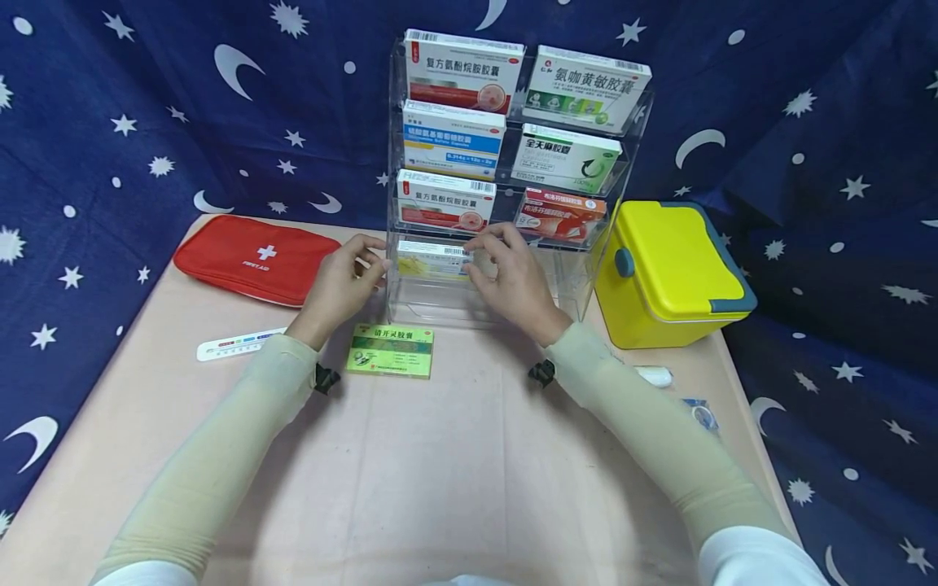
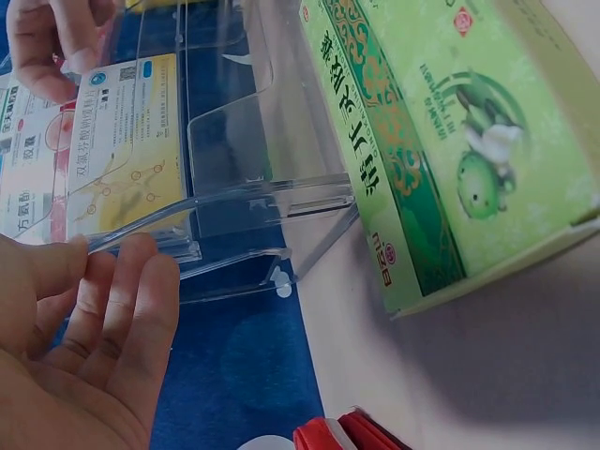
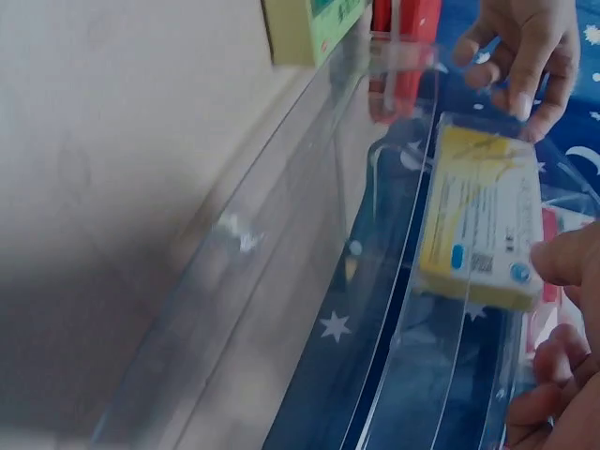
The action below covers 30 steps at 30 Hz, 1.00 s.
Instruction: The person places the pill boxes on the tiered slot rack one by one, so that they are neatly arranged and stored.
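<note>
A yellow-and-white medicine box (image 1: 434, 260) stands in the bottom-left pocket of a clear display rack (image 1: 528, 313). My left hand (image 1: 343, 277) is at the rack's left side; in the left wrist view its thumb and fingers (image 2: 141, 281) pinch the clear edge. At the box's opposite end is my right hand (image 1: 513, 281), its fingers loosely bent. One fingertip touches the box's corner in the right wrist view, where the yellow-and-white box (image 3: 478, 211) shows behind clear plastic. A green medicine box (image 1: 390, 352) lies flat on the table, in front of the rack.
Other medicine boxes fill the upper pockets, among them a red box (image 1: 560, 216). A red first-aid pouch (image 1: 249, 256) and a thermometer strip (image 1: 238, 345) lie left. On the right are a yellow case (image 1: 667, 277), a white roll (image 1: 655, 376) and a small blue packet (image 1: 701, 413).
</note>
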Each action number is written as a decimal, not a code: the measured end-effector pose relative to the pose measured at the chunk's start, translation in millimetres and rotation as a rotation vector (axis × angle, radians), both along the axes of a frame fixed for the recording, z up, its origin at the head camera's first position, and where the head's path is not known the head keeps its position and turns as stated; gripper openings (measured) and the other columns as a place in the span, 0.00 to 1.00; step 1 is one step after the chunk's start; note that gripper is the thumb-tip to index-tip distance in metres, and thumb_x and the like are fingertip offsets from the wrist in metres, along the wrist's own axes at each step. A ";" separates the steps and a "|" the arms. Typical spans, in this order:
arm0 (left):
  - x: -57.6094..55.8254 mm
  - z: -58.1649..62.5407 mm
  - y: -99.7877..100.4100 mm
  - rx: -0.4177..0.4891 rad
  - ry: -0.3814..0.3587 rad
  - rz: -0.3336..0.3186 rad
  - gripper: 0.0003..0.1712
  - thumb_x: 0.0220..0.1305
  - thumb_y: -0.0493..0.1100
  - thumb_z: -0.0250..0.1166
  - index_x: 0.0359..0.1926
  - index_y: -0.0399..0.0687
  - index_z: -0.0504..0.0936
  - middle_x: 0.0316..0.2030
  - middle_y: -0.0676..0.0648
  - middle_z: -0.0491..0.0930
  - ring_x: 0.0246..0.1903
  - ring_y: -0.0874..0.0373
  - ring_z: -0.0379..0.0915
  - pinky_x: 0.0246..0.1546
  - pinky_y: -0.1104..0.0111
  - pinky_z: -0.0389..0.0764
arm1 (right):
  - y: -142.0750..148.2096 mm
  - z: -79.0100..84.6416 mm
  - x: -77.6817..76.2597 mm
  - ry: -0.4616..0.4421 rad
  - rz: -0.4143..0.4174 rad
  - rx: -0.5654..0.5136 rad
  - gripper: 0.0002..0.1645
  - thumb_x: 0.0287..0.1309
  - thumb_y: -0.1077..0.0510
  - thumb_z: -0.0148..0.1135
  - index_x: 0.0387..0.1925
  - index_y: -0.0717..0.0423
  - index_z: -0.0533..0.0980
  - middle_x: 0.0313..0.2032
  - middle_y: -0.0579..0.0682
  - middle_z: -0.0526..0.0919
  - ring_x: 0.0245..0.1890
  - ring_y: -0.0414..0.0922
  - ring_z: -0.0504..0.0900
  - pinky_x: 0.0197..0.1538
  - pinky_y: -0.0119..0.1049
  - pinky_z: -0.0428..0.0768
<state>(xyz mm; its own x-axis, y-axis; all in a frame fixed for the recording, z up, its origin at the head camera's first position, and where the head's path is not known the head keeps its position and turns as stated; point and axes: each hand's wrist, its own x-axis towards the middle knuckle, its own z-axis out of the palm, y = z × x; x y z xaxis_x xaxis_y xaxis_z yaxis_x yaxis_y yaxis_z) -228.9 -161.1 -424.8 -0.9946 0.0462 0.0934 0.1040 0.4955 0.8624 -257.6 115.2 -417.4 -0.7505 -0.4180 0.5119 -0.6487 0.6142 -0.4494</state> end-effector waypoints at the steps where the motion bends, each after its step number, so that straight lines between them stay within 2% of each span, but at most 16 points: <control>1: 0.3 0.1 0.0 0.001 -0.002 0.001 0.18 0.73 0.40 0.64 0.61 0.48 0.76 0.40 0.46 0.78 0.35 0.49 0.81 0.31 0.65 0.83 | -0.6 -0.4 3.1 0.011 -0.003 0.001 0.15 0.62 0.56 0.72 0.49 0.53 0.82 0.50 0.49 0.75 0.37 0.41 0.73 0.37 0.36 0.74; 5: 0.9 0.2 -0.3 0.008 -0.013 0.005 0.18 0.73 0.40 0.64 0.61 0.48 0.76 0.41 0.45 0.78 0.36 0.49 0.82 0.32 0.66 0.83 | -6.6 -6.0 20.0 -0.001 0.065 0.008 0.13 0.64 0.55 0.70 0.48 0.53 0.81 0.46 0.47 0.79 0.35 0.42 0.75 0.35 0.35 0.74; 7: 0.7 0.0 -0.5 0.015 -0.010 0.004 0.18 0.73 0.39 0.64 0.61 0.48 0.76 0.41 0.45 0.78 0.36 0.48 0.82 0.32 0.66 0.83 | -11.3 -12.2 30.3 -0.036 0.116 0.056 0.14 0.64 0.53 0.69 0.49 0.52 0.80 0.46 0.46 0.80 0.36 0.43 0.77 0.37 0.35 0.76; 11: 0.0 -0.6 -0.5 0.022 0.008 -0.005 0.18 0.73 0.39 0.64 0.61 0.48 0.76 0.40 0.45 0.78 0.36 0.47 0.83 0.31 0.67 0.83 | -23.3 -30.2 50.6 -0.144 0.215 0.223 0.20 0.64 0.45 0.69 0.52 0.50 0.81 0.49 0.43 0.80 0.41 0.42 0.79 0.41 0.36 0.78; 14: -0.1 -1.0 -0.3 0.021 0.015 -0.009 0.18 0.73 0.39 0.64 0.61 0.47 0.76 0.40 0.45 0.78 0.36 0.47 0.83 0.31 0.67 0.83 | -32.3 -44.2 62.7 -0.224 0.254 0.362 0.26 0.61 0.39 0.70 0.55 0.47 0.82 0.54 0.44 0.80 0.48 0.41 0.79 0.43 0.39 0.80; 19: -0.5 -1.7 0.1 0.018 0.010 -0.012 0.18 0.73 0.38 0.63 0.61 0.47 0.76 0.40 0.45 0.78 0.36 0.46 0.83 0.31 0.67 0.83 | -41.2 -59.0 72.3 -0.257 0.225 0.498 0.33 0.59 0.35 0.70 0.60 0.45 0.81 0.64 0.49 0.75 0.59 0.45 0.77 0.46 0.45 0.82; 23: -0.6 -1.9 0.3 0.017 0.006 -0.006 0.18 0.73 0.39 0.64 0.61 0.48 0.76 0.40 0.46 0.78 0.36 0.46 0.83 0.31 0.66 0.83 | -42.0 -62.0 73.8 -0.261 0.201 0.509 0.31 0.59 0.36 0.71 0.59 0.45 0.81 0.65 0.50 0.74 0.60 0.46 0.77 0.46 0.46 0.82; 30: 0.1 -2.2 0.0 0.006 0.014 -0.004 0.18 0.73 0.39 0.64 0.61 0.47 0.76 0.40 0.44 0.78 0.36 0.47 0.84 0.31 0.68 0.82 | -34.9 -59.5 81.2 -0.279 0.239 0.509 0.28 0.57 0.38 0.72 0.57 0.44 0.82 0.63 0.48 0.74 0.56 0.44 0.79 0.42 0.45 0.82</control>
